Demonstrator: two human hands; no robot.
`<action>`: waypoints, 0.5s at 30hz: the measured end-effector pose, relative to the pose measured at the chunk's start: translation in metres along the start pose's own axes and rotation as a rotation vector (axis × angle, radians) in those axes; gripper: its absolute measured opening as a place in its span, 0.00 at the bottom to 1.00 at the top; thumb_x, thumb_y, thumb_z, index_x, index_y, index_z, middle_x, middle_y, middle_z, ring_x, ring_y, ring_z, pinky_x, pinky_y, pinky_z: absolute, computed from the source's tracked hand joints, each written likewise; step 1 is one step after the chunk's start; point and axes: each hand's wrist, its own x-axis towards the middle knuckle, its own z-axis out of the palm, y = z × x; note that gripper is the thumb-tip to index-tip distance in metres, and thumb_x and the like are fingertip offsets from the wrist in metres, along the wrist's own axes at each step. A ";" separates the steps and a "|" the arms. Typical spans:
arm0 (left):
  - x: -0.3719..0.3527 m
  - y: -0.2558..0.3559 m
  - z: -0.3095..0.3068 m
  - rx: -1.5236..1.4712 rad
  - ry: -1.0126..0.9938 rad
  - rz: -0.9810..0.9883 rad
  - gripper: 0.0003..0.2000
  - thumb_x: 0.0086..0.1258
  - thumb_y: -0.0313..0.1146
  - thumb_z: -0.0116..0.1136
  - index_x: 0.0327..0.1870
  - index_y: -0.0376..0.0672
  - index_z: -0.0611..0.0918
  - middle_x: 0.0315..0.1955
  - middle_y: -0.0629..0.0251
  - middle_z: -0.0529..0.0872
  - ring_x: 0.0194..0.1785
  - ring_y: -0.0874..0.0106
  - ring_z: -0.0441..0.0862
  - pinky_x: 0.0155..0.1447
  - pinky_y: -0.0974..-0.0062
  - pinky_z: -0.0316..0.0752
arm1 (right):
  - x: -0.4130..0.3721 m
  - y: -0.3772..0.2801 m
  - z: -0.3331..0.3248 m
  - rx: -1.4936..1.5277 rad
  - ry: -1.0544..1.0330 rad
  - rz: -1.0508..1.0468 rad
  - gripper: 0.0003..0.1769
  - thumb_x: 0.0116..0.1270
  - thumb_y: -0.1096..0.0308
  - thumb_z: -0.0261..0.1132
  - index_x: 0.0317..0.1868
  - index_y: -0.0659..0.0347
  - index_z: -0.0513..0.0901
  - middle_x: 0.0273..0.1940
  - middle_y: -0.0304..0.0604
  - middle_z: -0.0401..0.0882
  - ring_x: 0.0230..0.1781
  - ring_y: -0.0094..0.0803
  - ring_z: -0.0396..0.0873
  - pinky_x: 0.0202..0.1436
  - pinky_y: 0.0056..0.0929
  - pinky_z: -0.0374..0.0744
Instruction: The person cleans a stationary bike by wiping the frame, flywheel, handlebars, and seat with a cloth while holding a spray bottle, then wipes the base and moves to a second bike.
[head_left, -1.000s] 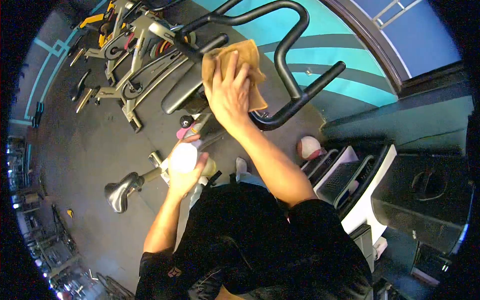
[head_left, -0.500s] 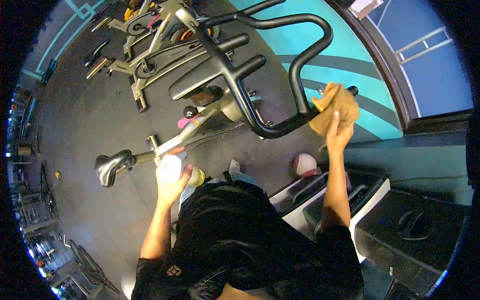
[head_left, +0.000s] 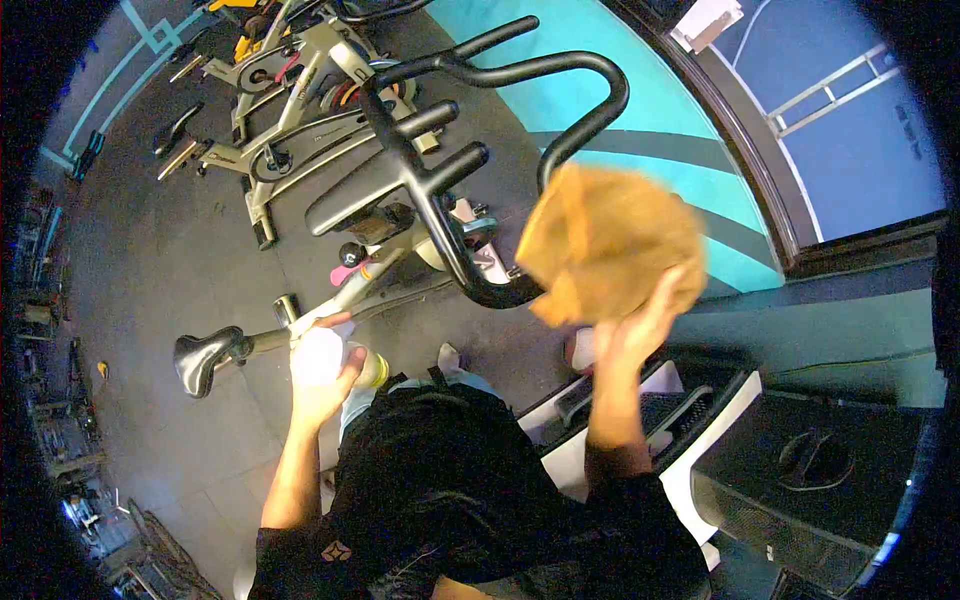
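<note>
My right hand (head_left: pixel 635 338) grips a tan cloth (head_left: pixel 612 235), which is spread out and blurred by motion. The cloth is raised in front of the right end of a black exercise bike handlebar (head_left: pixel 455 250) and hides part of it. In my left hand (head_left: pixel 318 400) is a white bottle (head_left: pixel 320 352), overexposed, with a yellow-green part showing on its right side. The fingers are wrapped round it. This hand is over the bike's frame, to the right of its black saddle (head_left: pixel 205 360).
More exercise bikes (head_left: pixel 285 140) stand at the upper left. A black speaker box (head_left: pixel 800 490) is at the lower right, beside a white-and-black machine (head_left: pixel 690 420). Behind the cloth is a ball (head_left: pixel 580 350), partly hidden. A teal wall (head_left: pixel 500 90) runs along the right.
My right hand has lifted the cloth off the handlebar's right end, moving left and nearer the camera. The cloth is now more spread out. My left hand still holds the bottle.
</note>
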 end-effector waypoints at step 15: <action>0.021 0.049 -0.036 0.036 -0.026 0.211 0.23 0.48 0.37 0.69 0.46 0.38 0.82 0.31 0.59 0.81 0.36 0.65 0.79 0.45 0.71 0.74 | 0.188 0.096 0.063 -1.471 -0.360 -1.039 0.25 0.63 0.61 0.63 0.56 0.69 0.78 0.72 0.80 0.35 0.69 0.79 0.49 0.71 0.59 0.59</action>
